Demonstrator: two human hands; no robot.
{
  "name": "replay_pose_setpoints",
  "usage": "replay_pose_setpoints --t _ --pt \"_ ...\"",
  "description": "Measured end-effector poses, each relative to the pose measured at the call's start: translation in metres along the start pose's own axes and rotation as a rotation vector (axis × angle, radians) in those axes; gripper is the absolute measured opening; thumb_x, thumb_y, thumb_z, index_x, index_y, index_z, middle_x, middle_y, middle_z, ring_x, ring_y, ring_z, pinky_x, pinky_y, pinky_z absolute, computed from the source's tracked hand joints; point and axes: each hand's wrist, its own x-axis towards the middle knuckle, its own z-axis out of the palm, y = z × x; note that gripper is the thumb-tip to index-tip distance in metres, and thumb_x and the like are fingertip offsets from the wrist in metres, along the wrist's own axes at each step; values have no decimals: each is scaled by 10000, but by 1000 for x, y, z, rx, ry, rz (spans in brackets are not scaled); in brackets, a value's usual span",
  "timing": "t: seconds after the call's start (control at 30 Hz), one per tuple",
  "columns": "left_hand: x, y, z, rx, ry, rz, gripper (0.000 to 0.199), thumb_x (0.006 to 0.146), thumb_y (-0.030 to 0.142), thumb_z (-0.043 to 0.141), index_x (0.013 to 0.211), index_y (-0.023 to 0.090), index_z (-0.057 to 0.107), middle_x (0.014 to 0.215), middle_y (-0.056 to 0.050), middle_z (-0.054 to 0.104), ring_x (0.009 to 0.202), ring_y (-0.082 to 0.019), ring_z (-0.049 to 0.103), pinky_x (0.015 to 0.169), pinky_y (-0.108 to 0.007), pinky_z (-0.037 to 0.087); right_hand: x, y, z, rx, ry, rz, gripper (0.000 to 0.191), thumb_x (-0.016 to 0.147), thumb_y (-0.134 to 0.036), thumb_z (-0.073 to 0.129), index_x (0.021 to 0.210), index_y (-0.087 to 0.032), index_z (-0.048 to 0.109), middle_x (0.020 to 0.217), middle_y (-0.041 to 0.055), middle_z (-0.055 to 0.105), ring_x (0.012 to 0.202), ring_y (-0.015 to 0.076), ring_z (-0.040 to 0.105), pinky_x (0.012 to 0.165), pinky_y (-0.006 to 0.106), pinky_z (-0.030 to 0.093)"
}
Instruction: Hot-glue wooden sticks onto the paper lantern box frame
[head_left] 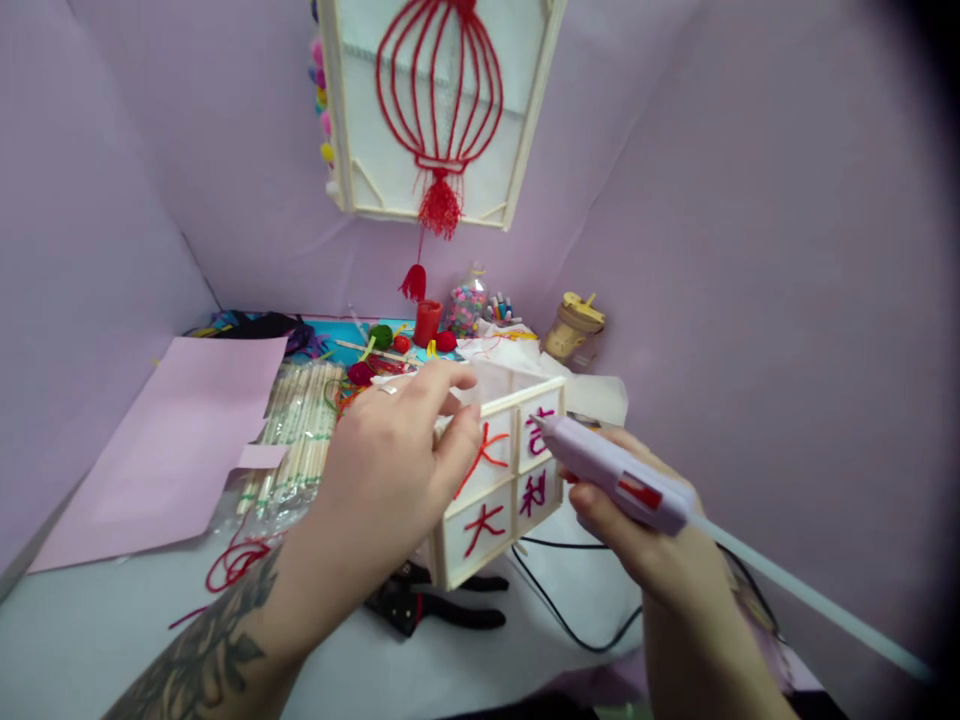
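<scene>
1. Right hand [646,555] grips the lilac glue gun [611,468], right of the framed box [515,475]; the gun's long axis slants toward the box's upper-right panel [536,445], nozzle close, contact unclear.
2. Left hand [397,440] is nearer, overlapping the box's upper left, fingers curled; I cannot tell whether they pinch anything.
3. Beyond and above the box: a red lantern design [441,110].
</scene>
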Motion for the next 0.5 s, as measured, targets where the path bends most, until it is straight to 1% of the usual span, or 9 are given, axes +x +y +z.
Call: replay_pose_setpoints --t 0.07,0.13,0.2,0.27,0.3,0.37,0.5 --pt "2 -2 -3 -7 -21 -20 156 899 215 563 1052 228 590 838 21 736 732 -162 686 629 -278 468 3 4 1 -49 45 -18 171 830 -368 682 784 -211 633 837 49 621 828 217 638 669 339 547" --pt "3 -4 -6 -1 -36 -35 143 901 233 562 1041 238 595 859 19 737 724 -161 688 611 -272 472 6 7 1 -91 85 -43 188 814 -393 692 790 -210 654 980 88 613 979 266 630 768 400 557" --pt "4 -5 -8 7 -40 -50 133 910 246 558 1037 245 599 872 15 734 738 -163 693 613 -268 483 8 9 2 -84 69 -103 202 820 -425 682 807 -224 687 1145 114 596 1175 325 563 896 479 533" --pt "5 -6 -8 8 -43 -66 133 921 252 554 1044 251 602 857 18 722 749 -160 692 612 -259 492 9 10 2 -37 16 -144 212 844 -449 659 836 -245 712 1283 117 569 1327 356 456 994 543 485" --pt "6 -6 -9 7 -51 -74 136 925 252 551 1050 253 604 848 21 716 747 -157 690 608 -252 493 9 10 3 -6 -8 -149 213 853 -454 652 843 -251 718 1314 112 564 1361 355 426 1018 557 472" --pt "6 -5 -8 11 -68 -82 142 931 249 550 1061 254 606 848 24 707 742 -148 681 605 -242 495 8 11 4 70 -43 -146 200 860 -440 649 856 -255 724 1313 106 582 1362 339 441 1019 545 487" --pt "5 -6 -7 21 -65 -77 143 939 251 556 1071 247 608 885 15 701 782 -144 669 668 -247 506 8 12 2 173 -108 -176 159 846 -391 671 886 -252 738 1210 100 658 1324 316 500 928 450 568"
